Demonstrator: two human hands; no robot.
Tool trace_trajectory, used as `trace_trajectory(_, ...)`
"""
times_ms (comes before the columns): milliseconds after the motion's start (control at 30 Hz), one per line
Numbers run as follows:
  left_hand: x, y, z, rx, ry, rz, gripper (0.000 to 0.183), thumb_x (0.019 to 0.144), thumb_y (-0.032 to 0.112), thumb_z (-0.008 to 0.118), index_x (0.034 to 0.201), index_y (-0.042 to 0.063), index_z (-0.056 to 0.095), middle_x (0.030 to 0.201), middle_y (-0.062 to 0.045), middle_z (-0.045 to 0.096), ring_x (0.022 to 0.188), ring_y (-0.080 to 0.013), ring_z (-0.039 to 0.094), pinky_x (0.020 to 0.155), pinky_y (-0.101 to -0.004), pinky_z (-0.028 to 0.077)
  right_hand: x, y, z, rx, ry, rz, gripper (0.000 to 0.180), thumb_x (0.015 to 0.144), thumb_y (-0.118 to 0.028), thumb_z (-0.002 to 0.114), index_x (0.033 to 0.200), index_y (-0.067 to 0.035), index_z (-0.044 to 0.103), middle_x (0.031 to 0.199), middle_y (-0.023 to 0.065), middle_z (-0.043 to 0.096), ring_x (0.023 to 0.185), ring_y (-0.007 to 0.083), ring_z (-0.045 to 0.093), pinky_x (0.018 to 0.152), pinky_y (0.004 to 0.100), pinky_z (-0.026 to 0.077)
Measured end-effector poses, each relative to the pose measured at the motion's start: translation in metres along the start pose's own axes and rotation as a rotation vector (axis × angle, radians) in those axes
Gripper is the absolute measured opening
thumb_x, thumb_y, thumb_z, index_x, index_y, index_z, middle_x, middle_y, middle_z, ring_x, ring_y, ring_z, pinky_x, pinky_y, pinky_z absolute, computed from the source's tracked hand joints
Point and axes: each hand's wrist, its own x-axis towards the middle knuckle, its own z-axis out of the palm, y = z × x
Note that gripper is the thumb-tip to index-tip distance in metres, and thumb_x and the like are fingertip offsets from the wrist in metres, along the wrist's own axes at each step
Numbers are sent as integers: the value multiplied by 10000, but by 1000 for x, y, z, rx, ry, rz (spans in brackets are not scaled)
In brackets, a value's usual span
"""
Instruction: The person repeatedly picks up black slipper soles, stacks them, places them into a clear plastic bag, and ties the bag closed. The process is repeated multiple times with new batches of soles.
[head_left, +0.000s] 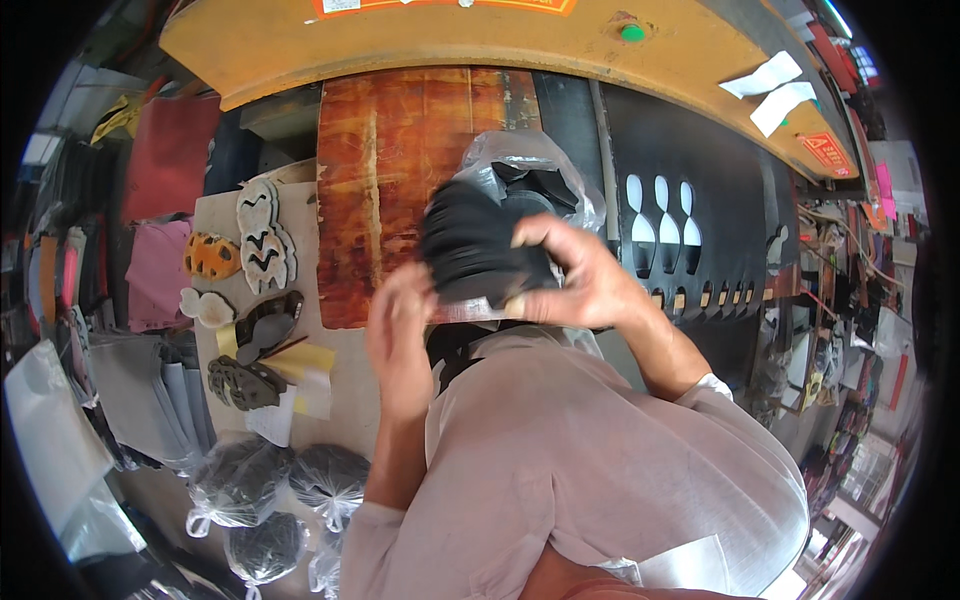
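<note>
My right hand (581, 281) grips a thick stack of black cut pieces (472, 240), thumb and fingers on its right side. On the stack's lower left is my left hand (401, 319), blurred, its fingers loosely raised; whether they touch the stack is hard to tell. Just behind the stack a clear plastic bag (510, 146) gapes, with more black pieces (551, 187) inside. Bag and stack are over a scuffed red-brown board (405, 187). What the pieces are made of cannot be made out.
A yellow machine beam (450, 45) with a green button (632, 32) spans the far side. Rightward lies a black sheet (720, 202) with cut-out holes. A side table (352, 382) at left bears several shaped pieces (262, 240). Tied plastic bags (240, 480) lie below it.
</note>
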Motion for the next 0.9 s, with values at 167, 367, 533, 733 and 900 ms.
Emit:
trace_trajectory(167,68,-53,46,697,216,-11,473,984,239,721,1356,-40,631,1273,-193,717,1156,-251,704,995,-366,545,35,30,-48,-75,67,-4,533,839,-42,909,1292,-49,630,1153,13,705,1086,108,641,965,326,546)
trace_trajectory(367,63,-73,69,143,254,30,216,1060,202,612,1060,12,714,910,-61,733,754,-121,674,700,-310,583,47,20,-130,-555,-300,266,537,796,-136,859,1279,2,669,1123,129,738,1048,247,705,958,357,544)
trace_trajectory(533,56,-64,94,-103,208,175,247,1117,211,529,976,31,625,820,-47,676,697,-110,644,632,-280,558,67,38,-154,-688,-484,336,687,837,-315,808,1423,9,653,1305,238,726,1250,347,681,1080,407,500)
trace_trajectory(733,46,-43,116,-35,52,216,339,1137,171,486,1398,-23,582,980,-99,701,694,-132,620,686,-313,566,85,49,-138,27,-333,505,468,981,-235,760,1352,43,695,1184,96,762,1079,167,688,983,330,545)
trace_trajectory(900,56,-26,117,-236,0,165,496,1127,98,465,1609,10,391,1163,-146,676,814,-187,660,692,-352,561,71,55,-127,-410,-430,425,478,990,-273,728,1396,-24,685,1262,135,748,1172,227,673,1066,378,502)
